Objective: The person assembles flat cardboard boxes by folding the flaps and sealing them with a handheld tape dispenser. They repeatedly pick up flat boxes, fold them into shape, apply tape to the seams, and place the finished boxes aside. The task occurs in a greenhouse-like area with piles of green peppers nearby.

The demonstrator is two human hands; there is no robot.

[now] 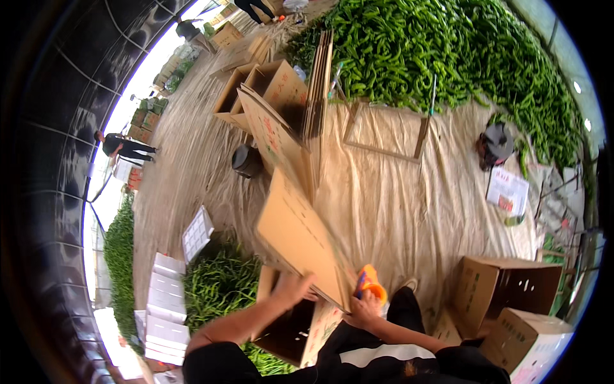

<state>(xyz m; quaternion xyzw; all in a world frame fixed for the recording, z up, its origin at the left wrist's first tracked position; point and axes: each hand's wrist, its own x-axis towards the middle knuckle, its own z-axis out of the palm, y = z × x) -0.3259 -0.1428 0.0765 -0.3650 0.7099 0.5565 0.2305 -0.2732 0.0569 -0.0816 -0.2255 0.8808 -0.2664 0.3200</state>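
A folded-flat cardboard box stands tilted in front of me, its far end near other flat cardboard. My left hand is closed on its near left edge. At the near right corner, my right hand is closed round an orange-and-blue tape dispenser, close against the cardboard; some of its fingers are hidden. Below the sheet, an open carton stands by my legs, partly covered by my left forearm.
Flat cartons stand stacked beside open boxes. A large heap of green peppers lies at the far right, near a wooden frame. A dark bucket stands left. More cartons stand right; people are in the distance.
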